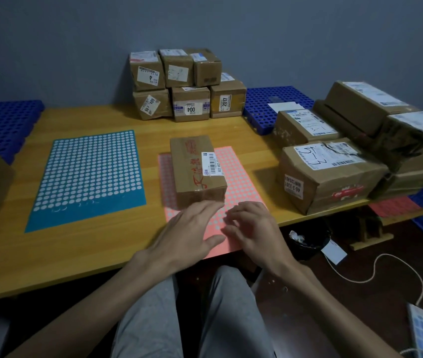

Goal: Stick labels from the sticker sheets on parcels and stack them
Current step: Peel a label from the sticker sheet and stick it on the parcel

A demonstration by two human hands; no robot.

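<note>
The small taped parcel (197,169) looks stiff and light, best taken by its long sides; left hand (188,228) lies flat on the pink sticker sheet (240,180), right hand (253,226) curled, grip unclear.

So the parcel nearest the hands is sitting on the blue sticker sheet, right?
Not quite. The head view shows the parcel sitting on the pink sticker sheet. The blue sticker sheet lies apart, to its left.
</note>
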